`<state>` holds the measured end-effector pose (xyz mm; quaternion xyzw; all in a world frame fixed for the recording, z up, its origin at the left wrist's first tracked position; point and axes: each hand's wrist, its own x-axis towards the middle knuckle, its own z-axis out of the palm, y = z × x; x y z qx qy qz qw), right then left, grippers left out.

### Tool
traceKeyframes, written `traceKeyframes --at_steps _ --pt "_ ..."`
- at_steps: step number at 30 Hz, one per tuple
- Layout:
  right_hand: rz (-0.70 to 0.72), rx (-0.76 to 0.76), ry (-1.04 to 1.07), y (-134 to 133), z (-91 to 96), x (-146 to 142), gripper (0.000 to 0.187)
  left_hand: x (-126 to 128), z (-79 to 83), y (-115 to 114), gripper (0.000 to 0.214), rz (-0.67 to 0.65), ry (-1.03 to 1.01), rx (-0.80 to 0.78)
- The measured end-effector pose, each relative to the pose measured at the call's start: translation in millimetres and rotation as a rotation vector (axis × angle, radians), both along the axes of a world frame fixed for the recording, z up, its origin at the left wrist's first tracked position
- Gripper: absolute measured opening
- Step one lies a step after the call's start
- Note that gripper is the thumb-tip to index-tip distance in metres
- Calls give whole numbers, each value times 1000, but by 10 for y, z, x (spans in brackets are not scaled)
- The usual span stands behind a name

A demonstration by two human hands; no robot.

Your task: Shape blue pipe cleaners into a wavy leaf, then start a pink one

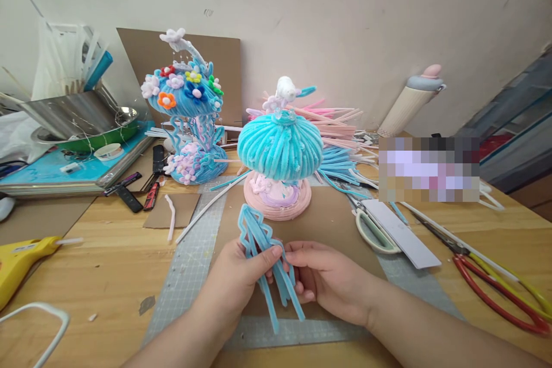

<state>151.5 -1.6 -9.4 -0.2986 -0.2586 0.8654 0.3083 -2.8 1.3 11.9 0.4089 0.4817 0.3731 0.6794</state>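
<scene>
In front of the turquoise dome (280, 146), nearest me, my left hand (241, 270) pinches a bundle of fuzzy blue stems (255, 237) between thumb and fingers; my right hand (330, 276) curls against its wavy side, whether gripping I cannot tell. The straight ends point toward the grid mat's (302, 332) near edge. Flat cardboard (338, 230) leaves me elbow room out to the cream-handled scissors (360, 230), right of the dome. Plush and ribbed, the dome sits above a round pink base (276, 215); left of it stands a flowered blue model (196, 104).
</scene>
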Motion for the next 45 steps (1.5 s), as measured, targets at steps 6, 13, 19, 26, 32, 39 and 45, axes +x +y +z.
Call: traceKeyframes --at_steps 6,13,19,26,32,39,45 --pt "2 -17 -30 -11 13 -3 13 -11 -21 1 20 -47 26 11" --pt "1 17 -66 -9 31 -31 12 -20 -41 11 21 -98 61 28" --pt "-7 4 -51 -5 26 -16 18 -6 -17 0 17 39 39 23" --pt "-25 -9 17 -7 30 -6 16 -12 18 9 22 49 2 23" --pt "-50 43 -28 -19 32 -17 17 -11 -1 7 25 21 71 -4" --pt "-34 20 -48 -15 28 -34 15 7 18 5 26 53 80 2" --pt "-34 16 -72 -14 35 -42 15 7 4 -7 26 54 86 -2"
